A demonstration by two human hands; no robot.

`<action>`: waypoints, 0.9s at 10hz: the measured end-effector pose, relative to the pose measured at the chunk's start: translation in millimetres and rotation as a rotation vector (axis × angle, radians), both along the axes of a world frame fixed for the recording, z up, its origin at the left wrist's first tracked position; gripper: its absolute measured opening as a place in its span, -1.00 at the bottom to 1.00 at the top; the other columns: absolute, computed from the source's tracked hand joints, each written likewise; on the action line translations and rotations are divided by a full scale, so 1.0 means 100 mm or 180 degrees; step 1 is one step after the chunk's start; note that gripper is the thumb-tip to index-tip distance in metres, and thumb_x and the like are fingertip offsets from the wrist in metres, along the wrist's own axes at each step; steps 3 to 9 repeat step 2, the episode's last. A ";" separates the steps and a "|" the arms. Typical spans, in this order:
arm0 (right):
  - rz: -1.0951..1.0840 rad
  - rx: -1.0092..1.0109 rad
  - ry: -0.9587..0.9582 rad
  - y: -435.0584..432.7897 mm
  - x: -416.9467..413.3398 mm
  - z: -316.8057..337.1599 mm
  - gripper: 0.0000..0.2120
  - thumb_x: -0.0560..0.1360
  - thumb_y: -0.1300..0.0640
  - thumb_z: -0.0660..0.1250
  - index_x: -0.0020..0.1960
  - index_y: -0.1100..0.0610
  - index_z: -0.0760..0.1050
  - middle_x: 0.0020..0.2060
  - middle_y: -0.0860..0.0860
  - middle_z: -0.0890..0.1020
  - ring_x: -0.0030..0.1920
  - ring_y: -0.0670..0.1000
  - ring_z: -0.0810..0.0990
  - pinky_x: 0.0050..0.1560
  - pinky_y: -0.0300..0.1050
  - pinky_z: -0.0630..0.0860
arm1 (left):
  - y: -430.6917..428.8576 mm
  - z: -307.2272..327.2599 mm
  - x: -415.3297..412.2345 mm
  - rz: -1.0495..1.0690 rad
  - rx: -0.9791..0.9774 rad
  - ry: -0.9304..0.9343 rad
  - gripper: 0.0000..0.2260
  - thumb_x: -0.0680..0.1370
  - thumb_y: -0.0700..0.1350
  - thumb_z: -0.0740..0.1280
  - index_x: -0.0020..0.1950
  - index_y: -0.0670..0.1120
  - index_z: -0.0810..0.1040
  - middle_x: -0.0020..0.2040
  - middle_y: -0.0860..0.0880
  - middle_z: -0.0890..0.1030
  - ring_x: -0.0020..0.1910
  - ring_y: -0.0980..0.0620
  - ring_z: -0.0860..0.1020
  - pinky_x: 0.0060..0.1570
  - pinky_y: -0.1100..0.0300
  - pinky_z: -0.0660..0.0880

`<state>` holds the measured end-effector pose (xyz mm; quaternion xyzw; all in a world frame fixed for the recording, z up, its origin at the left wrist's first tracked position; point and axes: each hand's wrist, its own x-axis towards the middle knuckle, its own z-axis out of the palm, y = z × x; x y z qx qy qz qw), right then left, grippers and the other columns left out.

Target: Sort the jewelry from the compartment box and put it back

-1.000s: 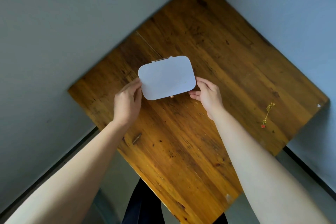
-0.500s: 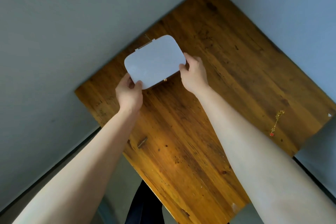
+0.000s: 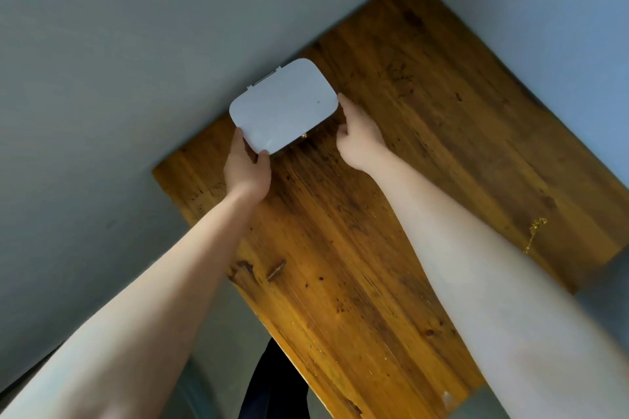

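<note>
A white compartment box (image 3: 284,105) with rounded corners and its lid closed sits at the far left edge of the wooden table (image 3: 425,160), close to the wall. My left hand (image 3: 247,169) grips its near left corner, thumb on the lid. My right hand (image 3: 360,136) touches the box's right end with curled fingers; its grip is hard to make out. A small gold clasp shows under the box's front edge. A gold chain (image 3: 534,233) lies on the table far to the right, partly hidden behind my right forearm.
Grey-blue walls (image 3: 136,61) meet the table on its left and back sides. The table's near edge drops to a grey floor (image 3: 211,333). A dark trouser leg (image 3: 272,384) shows below the table edge.
Both hands have carried the box away from me, from the table's middle to its far left edge by the wall. The view has tilted with the movement.
</note>
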<state>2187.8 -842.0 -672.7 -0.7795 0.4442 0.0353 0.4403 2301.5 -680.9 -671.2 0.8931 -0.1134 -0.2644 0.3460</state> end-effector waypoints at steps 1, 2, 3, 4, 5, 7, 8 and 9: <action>-0.0041 -0.0354 -0.0087 -0.08 -0.23 0.23 -0.39 0.64 0.15 0.24 0.61 -0.05 0.08 0.55 0.04 0.28 0.43 0.06 0.43 0.40 0.11 0.43 | 0.07 0.06 -0.02 -0.0459 0.0506 -0.0272 -0.42 0.64 -0.09 0.26 0.61 -0.03 0.10 0.60 -0.08 0.20 0.55 -0.14 0.23 0.40 -0.03 0.33; -0.0458 -0.0630 -0.0869 -0.19 -0.46 0.73 -0.45 0.64 0.08 0.26 0.58 0.01 0.18 0.50 0.00 0.36 0.29 -0.13 0.48 0.20 -0.26 0.51 | 0.20 0.09 -0.36 -0.1017 0.0673 -0.0875 -0.40 0.63 -0.05 0.27 0.61 -0.09 0.09 0.64 -0.16 0.04 0.60 -0.18 0.06 0.48 -0.13 0.22; -0.0458 -0.0630 -0.0869 -0.19 -0.46 0.73 -0.45 0.64 0.08 0.26 0.58 0.01 0.18 0.50 0.00 0.36 0.29 -0.13 0.48 0.20 -0.26 0.51 | 0.20 0.09 -0.36 -0.1017 0.0673 -0.0875 -0.40 0.63 -0.05 0.27 0.61 -0.09 0.09 0.64 -0.16 0.04 0.60 -0.18 0.06 0.48 -0.13 0.22; -0.0458 -0.0630 -0.0869 -0.19 -0.46 0.73 -0.45 0.64 0.08 0.26 0.58 0.01 0.18 0.50 0.00 0.36 0.29 -0.13 0.48 0.20 -0.26 0.51 | 0.20 0.09 -0.36 -0.1017 0.0673 -0.0875 -0.40 0.63 -0.05 0.27 0.61 -0.09 0.09 0.64 -0.16 0.04 0.60 -0.18 0.06 0.48 -0.13 0.22; -0.0458 -0.0630 -0.0869 -0.19 -0.46 0.73 -0.45 0.64 0.08 0.26 0.58 0.01 0.18 0.50 0.00 0.36 0.29 -0.13 0.48 0.20 -0.26 0.51 | 0.20 0.09 -0.36 -0.1017 0.0673 -0.0875 -0.40 0.63 -0.05 0.27 0.61 -0.09 0.09 0.64 -0.16 0.04 0.60 -0.18 0.06 0.48 -0.13 0.22; -0.0458 -0.0630 -0.0869 -0.19 -0.46 0.73 -0.45 0.64 0.08 0.26 0.58 0.01 0.18 0.50 0.00 0.36 0.29 -0.13 0.48 0.20 -0.26 0.51 | 0.20 0.09 -0.36 -0.1017 0.0673 -0.0875 -0.40 0.63 -0.05 0.27 0.61 -0.09 0.09 0.64 -0.16 0.04 0.60 -0.18 0.06 0.48 -0.13 0.22; -0.0458 -0.0630 -0.0869 -0.19 -0.46 0.73 -0.45 0.64 0.08 0.26 0.58 0.01 0.18 0.50 0.00 0.36 0.29 -0.13 0.48 0.20 -0.26 0.51 | 0.20 0.09 -0.36 -0.1017 0.0673 -0.0875 -0.40 0.63 -0.05 0.27 0.61 -0.09 0.09 0.64 -0.16 0.04 0.60 -0.18 0.06 0.48 -0.13 0.22; -0.0458 -0.0630 -0.0869 -0.19 -0.46 0.73 -0.45 0.64 0.08 0.26 0.58 0.01 0.18 0.50 0.00 0.36 0.29 -0.13 0.48 0.20 -0.26 0.51 | 0.20 0.09 -0.36 -0.1017 0.0673 -0.0875 -0.40 0.63 -0.05 0.27 0.61 -0.09 0.09 0.64 -0.16 0.04 0.60 -0.18 0.06 0.48 -0.13 0.22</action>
